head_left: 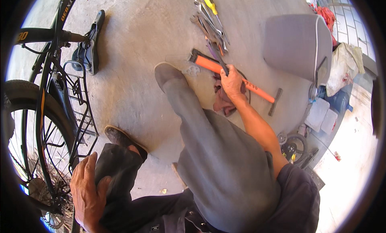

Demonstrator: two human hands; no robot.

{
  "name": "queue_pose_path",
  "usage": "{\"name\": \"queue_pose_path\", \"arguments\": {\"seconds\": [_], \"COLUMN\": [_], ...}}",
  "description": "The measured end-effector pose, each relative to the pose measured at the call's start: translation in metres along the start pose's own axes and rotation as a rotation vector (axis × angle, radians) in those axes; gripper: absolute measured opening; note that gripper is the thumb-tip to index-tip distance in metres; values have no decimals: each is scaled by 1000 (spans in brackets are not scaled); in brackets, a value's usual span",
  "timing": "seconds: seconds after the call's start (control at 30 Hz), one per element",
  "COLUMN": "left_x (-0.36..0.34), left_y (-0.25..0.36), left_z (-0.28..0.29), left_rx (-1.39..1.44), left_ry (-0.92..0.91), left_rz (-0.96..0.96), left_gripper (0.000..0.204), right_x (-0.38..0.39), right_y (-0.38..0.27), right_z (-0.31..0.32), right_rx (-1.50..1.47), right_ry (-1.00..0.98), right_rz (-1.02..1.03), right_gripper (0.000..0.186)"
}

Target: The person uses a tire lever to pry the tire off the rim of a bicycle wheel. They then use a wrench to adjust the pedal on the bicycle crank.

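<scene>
My right hand (pixel 232 82) reaches over the floor, its fingers wrapped round the end of a dark, narrow tool (pixel 218 55); the tool's exact kind is unclear. Beneath that hand lies an orange hand pump (pixel 257 89) with a black T-shaped handle. A brownish-red rag (pixel 223 100) is crumpled beside the pump, partly under the hand. Just beyond are several metal wrenches (pixel 209 22) and a screwdriver (pixel 210 3) with a yellow handle. At the lower left, my left hand (pixel 87 191) is held near my dark-trousered knee, fingers stretched and thumb apart, holding nothing.
A black bicycle (pixel 41 100) fills the left side, with its rear rack (pixel 82 100) and saddle (pixel 94 44) toward me. At the right are a grey rounded box-like thing (pixel 295 46), a pale cloth sack (pixel 343 68), plastic containers (pixel 317 114) and small wheel-like parts (pixel 295 144).
</scene>
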State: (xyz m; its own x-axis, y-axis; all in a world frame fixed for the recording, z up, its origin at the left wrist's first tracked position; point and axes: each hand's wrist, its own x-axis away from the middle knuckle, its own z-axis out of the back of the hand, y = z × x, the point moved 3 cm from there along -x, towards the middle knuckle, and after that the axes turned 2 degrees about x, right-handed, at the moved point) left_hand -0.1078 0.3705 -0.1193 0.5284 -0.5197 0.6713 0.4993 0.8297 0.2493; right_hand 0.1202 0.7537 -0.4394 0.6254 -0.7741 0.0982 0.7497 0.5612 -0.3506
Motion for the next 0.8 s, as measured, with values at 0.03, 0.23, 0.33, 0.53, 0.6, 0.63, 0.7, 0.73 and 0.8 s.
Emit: {"name": "queue_pose_path", "arguments": {"seconds": [0.03, 0.23, 0.33, 0.53, 0.6, 0.63, 0.7, 0.73, 0.8], "left_x": [0, 8, 8, 10, 11, 12, 8, 10, 10], "left_y": [0, 6, 7, 11, 12, 15, 14, 16, 23], "left_z": [0, 3, 1, 2, 2, 2, -5, -5, -4], "left_rx": [0, 26, 55, 8, 31, 13, -4, -16, -29], "left_ry": [0, 2, 3, 11, 34, 50, 51, 55, 52], "left_rz": [-3, 22, -2, 0, -17, -14, -22, -17, -46], "left_gripper": [62, 57, 55, 49, 47, 45, 45, 45, 46], "right_x": [6, 29, 22, 0, 7, 12, 26, 30, 40], "right_y": [-4, -8, 13, 27, 43, 53, 78, 92, 123], "right_z": [-1, 12, 13, 23, 34, 42, 67, 74, 87], "right_rx": [9, 37, 15, 219, 213, 182, 218, 221, 223], "right_ry": [-32, -27, 39, -339, -283, -225, -177, -174, -168], "right_rz": [-25, 18, 41, 43, 43, 75, 62, 51, 30], "right_gripper": [22, 27, 31, 37, 41, 42, 47, 46, 45]}}
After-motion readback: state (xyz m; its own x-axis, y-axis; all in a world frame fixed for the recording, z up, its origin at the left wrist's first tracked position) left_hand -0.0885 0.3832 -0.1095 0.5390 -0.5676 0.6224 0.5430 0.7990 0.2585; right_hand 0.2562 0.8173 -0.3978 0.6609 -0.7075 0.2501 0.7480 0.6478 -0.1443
